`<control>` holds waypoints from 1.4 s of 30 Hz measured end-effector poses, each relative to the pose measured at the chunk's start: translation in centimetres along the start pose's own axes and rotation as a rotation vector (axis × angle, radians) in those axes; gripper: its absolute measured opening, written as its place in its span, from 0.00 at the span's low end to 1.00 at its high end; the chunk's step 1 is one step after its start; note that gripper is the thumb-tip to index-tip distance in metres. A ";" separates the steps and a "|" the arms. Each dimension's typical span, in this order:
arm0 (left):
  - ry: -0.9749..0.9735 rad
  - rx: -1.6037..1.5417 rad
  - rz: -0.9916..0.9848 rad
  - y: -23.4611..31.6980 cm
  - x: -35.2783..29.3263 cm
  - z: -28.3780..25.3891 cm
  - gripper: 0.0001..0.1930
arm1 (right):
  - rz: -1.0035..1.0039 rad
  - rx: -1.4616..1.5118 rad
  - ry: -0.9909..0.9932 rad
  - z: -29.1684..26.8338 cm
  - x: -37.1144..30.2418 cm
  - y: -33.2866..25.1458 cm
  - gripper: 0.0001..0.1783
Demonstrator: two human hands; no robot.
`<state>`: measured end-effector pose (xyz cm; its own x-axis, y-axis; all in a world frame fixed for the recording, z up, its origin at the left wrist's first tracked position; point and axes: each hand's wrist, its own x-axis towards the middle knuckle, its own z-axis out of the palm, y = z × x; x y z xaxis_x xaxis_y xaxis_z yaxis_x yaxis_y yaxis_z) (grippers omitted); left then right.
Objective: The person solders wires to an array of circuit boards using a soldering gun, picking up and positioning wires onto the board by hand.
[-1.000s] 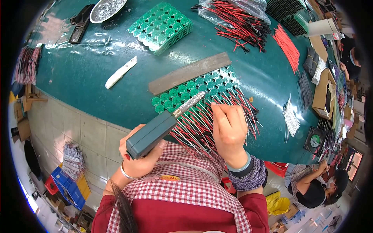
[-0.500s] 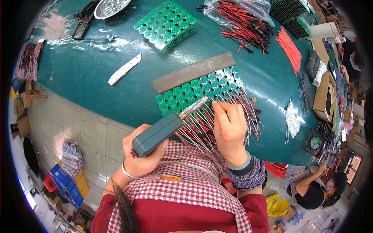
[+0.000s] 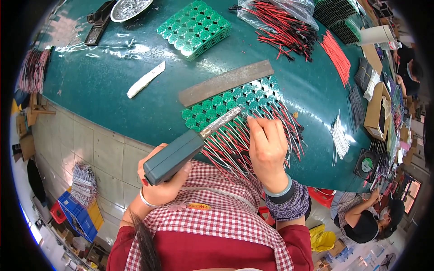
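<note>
My left hand is wrapped around a dark green soldering gun, whose metal tip points up and right over a panel of round green circuit boards. My right hand is in a pinch at the panel, just right of the tip, and its fingers seem to hold the end of a thin wire. Several red, black and white wires run from the boards toward my apron. Along the panel's far edge lies a flat grey metal bar.
Farther back sit a stack of green board panels and a bag of red and black wires. A white strip-like tool lies to the left. Red wires, white wires and a small fan are on the right, near another person.
The soldering gun in my left hand has shifted slightly left, its tip a little higher and farther from my right fingertips. My right hand is nearly still.
</note>
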<state>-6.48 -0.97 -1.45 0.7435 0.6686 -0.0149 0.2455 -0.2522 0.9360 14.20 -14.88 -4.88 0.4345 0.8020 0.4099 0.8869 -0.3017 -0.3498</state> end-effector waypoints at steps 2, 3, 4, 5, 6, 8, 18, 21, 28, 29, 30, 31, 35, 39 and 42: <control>0.023 -0.036 -0.012 0.0 0.0 -0.1 0.11 | 0.001 -0.001 0.002 0.0 0.0 0.0 0.17; 0.012 0.008 0.029 0.2 0.2 -0.2 0.11 | 0.003 -0.002 0.003 0.0 0.0 0.0 0.17; 0.001 0.052 0.070 0.3 0.3 -0.3 0.11 | 0.003 -0.002 0.003 0.0 0.0 0.0 0.17; 0.002 0.052 0.070 0.3 0.2 -0.3 0.11 | 0.005 0.013 0.015 0.1 0.1 0.0 0.17; 0.014 0.040 0.058 0.3 0.1 -0.3 0.11 | 0.006 0.027 0.028 0.0 0.2 -0.1 0.16; 0.030 0.028 0.045 0.3 -0.1 -0.4 0.12 | -0.004 0.033 0.043 -0.4 0.3 -0.3 0.17; 0.041 -0.062 -0.011 -0.4 -0.9 -0.5 0.11 | 0.000 0.086 0.037 0.5 -0.2 -1.5 0.17; 0.018 -0.045 -0.022 -0.2 -0.9 -0.6 0.11 | -0.006 0.066 0.035 0.6 -0.2 -1.6 0.17; 0.001 -0.063 -0.076 -0.6 -1.2 -0.4 0.11 | 0.012 0.070 0.042 0.7 -0.2 -1.9 0.16; 0.002 -0.065 -0.075 -0.6 -1.2 -0.4 0.11 | 0.011 0.062 0.039 0.7 -0.2 -1.9 0.16; -0.012 -0.069 -0.096 -0.6 -1.3 -0.5 0.11 | 0.010 0.060 0.039 0.6 -0.2 -2.0 0.16; -0.026 -0.072 -0.117 -0.6 -1.4 -0.5 0.11 | 0.009 0.060 0.037 0.6 -0.2 -2.0 0.16; -0.028 -0.058 -0.116 -0.5 -1.3 -0.5 0.11 | 0.007 0.061 0.030 0.8 -0.2 -1.9 0.16; 0.026 -0.039 -0.048 -0.9 -1.8 -0.6 0.11 | 0.005 0.063 0.028 0.8 -0.1 -1.8 0.16; 0.069 -0.074 -0.063 -0.9 -2.1 -0.7 0.12 | 0.011 0.060 0.025 0.6 0.0 -1.9 0.16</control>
<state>-8.73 -1.66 -2.03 0.6830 0.7285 -0.0526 0.2418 -0.1575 0.9575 12.45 -13.99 -4.75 0.4487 0.7854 0.4264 0.8713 -0.2783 -0.4042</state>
